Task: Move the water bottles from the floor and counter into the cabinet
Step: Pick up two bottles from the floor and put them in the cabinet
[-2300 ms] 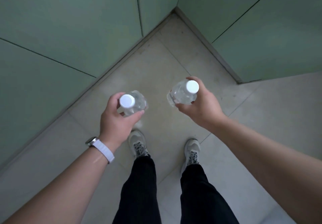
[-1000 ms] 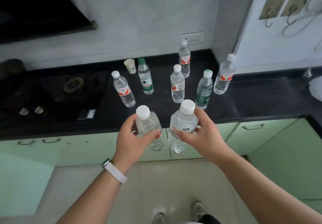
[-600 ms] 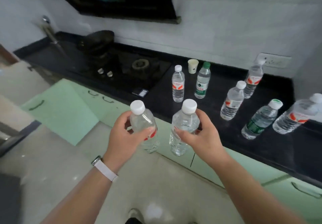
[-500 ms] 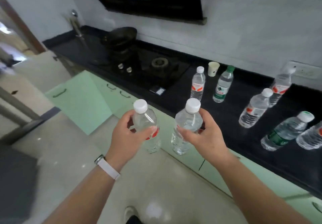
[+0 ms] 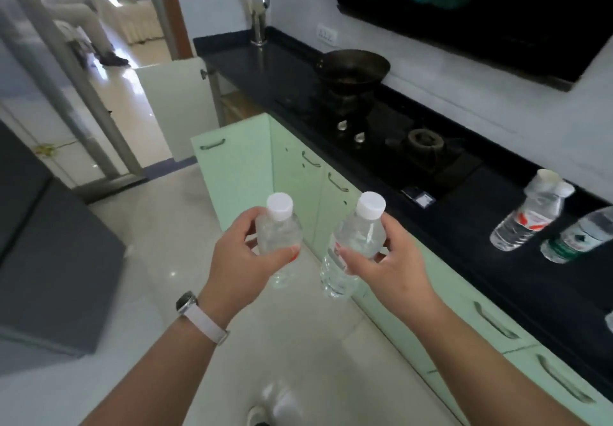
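Note:
My left hand (image 5: 243, 259) grips a clear water bottle (image 5: 279, 226) with a white cap and red label, held upright over the floor. My right hand (image 5: 389, 259) grips a second clear white-capped bottle (image 5: 355, 239), tilted slightly left. Both hang in front of the green lower cabinets (image 5: 298, 186). One green cabinet door (image 5: 235, 173) stands open ahead, and a white door (image 5: 175, 107) stands open beyond it. On the black counter (image 5: 464, 226) at the right lie or lean a red-labelled bottle (image 5: 527, 216) and a green-labelled bottle (image 5: 583, 236).
A gas hob (image 5: 414, 157) with a dark wok (image 5: 351, 67) sits on the counter, under a black hood (image 5: 481, 10). A tap (image 5: 258, 17) stands at the far end. A dark grey unit (image 5: 49, 249) is at the left. A doorway (image 5: 109, 27) opens beyond.
The view has swung left along the counter, from the floor corner to the bottles and then the hob and open cabinet doors. Both hands have kept hold of their bottles throughout.

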